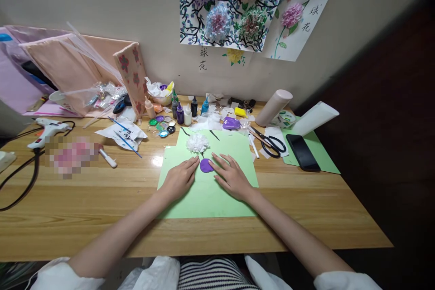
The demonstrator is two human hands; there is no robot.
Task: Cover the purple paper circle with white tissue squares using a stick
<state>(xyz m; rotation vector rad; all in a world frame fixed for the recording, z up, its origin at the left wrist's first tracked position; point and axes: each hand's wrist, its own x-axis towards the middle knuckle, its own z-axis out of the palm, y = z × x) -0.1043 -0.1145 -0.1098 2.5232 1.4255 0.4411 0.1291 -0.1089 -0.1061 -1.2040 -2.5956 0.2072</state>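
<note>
The right hand point(234, 180), as I follow it over the head view, lies palm-down with fingers spread, gripping nothing; one fingertip reaches the right edge of the purple disc point(205, 166). The left hand point(180, 180) is flat too, fingers extended and close together, holding nothing. I take both to be laid out this way to steady the disc and the green sheet point(207, 206) on the bench point(306, 222), though I cannot tell how hard they press. The paint bottles point(180, 114) and scissors point(264, 139) stand off beyond the sheet, I'd guess to leave working room. From my end, the disc sits between the two hands, just beside the left fingertips, with the white ruffled flower point(197, 143) beyond it.
</note>
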